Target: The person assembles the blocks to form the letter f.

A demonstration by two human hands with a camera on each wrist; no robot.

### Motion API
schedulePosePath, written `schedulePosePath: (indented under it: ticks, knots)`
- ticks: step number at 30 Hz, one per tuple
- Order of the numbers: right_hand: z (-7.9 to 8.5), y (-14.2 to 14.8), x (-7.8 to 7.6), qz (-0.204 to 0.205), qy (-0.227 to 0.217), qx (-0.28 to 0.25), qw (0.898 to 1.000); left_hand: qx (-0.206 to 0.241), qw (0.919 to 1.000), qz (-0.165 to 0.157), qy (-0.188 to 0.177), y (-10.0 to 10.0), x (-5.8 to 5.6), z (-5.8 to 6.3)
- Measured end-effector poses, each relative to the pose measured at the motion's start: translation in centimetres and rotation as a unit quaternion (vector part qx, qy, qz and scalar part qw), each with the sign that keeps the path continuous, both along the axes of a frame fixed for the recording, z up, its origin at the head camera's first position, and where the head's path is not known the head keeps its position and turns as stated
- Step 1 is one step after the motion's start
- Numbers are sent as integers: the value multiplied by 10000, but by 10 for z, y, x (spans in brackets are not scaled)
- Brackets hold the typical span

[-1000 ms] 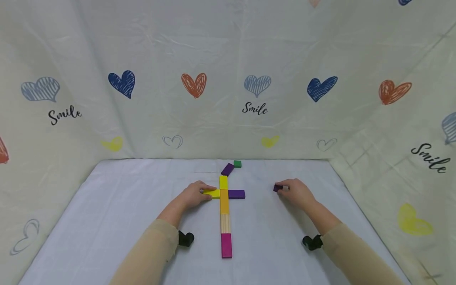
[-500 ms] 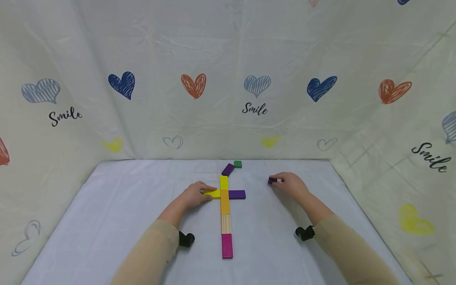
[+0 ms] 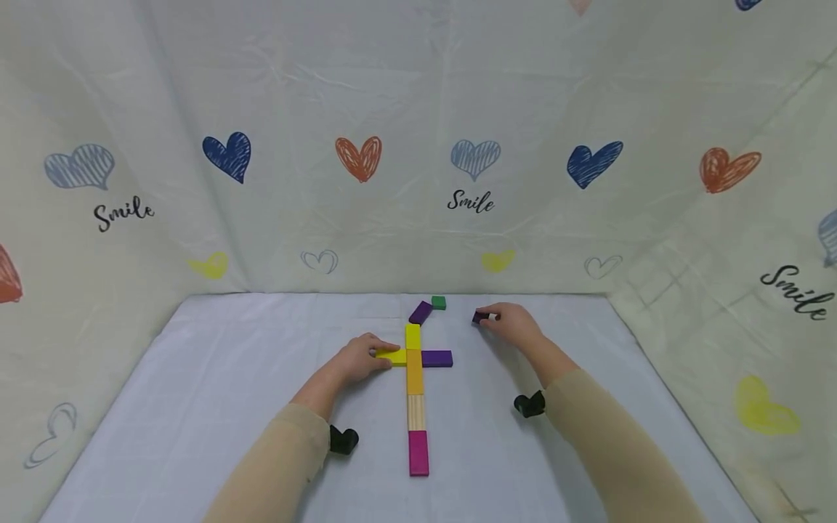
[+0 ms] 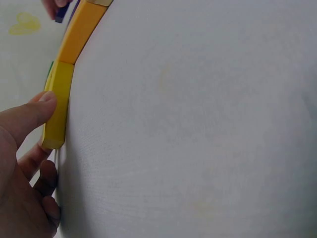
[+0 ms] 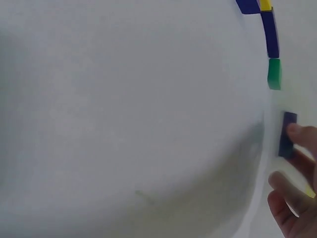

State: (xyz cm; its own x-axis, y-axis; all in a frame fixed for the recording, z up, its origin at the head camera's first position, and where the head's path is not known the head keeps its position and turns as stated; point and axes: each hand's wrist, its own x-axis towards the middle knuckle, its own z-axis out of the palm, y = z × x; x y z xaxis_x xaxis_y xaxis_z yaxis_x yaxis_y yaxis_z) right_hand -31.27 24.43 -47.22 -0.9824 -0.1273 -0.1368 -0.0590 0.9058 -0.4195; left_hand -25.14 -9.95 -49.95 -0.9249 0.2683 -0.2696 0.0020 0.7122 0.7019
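Note:
My left hand [image 3: 356, 358] pinches the left yellow block [image 4: 59, 109] between thumb and fingers; its inner end meets the orange block [image 3: 415, 372]. Above the table at the right, my right hand [image 3: 516, 325] holds a dark purple block [image 5: 288, 135] by thumb and fingertips. Below the orange block lie a ribbed wood-coloured block [image 3: 416, 412] and a magenta block [image 3: 418, 453] in one column. Another yellow block [image 3: 413, 336] tops the column, and a purple block [image 3: 437, 359] extends to the right. Beyond them, a slanted purple block [image 3: 421, 312] reaches toward a green block [image 3: 439, 303].
A white cloth [image 3: 216, 407] covers the table. Behind it hangs a pale curtain [image 3: 405, 232] printed with hearts and "Smile". Each wrist carries a black device, one by the left sleeve [image 3: 281, 457] and one by the right sleeve [image 3: 601, 436].
My right hand has carried the dark purple block leftward and away from me, closer to the green block. The left hand stays at the yellow block, and the laid blocks keep their places.

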Motion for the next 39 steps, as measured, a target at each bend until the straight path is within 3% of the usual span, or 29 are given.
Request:
schedulePosePath:
  ticks: [21, 39]
  knots:
    - [-5, -40, -34, -68, -16, -39, 10000, -69, 9999, -97, 99, 3, -1, -3]
    - [-12, -55, -38, -240, -1, -23, 9997, -117, 9999, -32, 105, 1, -2, -2]
